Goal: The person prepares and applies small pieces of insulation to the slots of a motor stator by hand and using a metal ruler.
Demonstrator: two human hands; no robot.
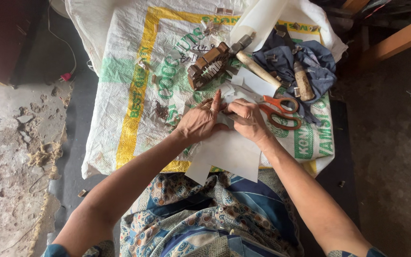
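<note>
Seen from above, a person's left hand [200, 121] and right hand [246, 119] meet over a sheet of white paper [227, 154], fingers curled and pinching its upper edge, the left forefinger raised. The paper's lower edge overhangs the table's near side, above a patterned blue garment [205, 219]. Orange-handled scissors [281, 112] lie just beside the right hand at 3 o'clock. At 12 o'clock sit a brown metal core [209, 64] and a wooden-handled hammer [255, 64]; a blue cloth [305, 59] lies at 2 o'clock. A printed woven sack [129, 62] covers the table, open at 9 o'clock. Rough concrete floor [10, 143] surrounds it.
</note>
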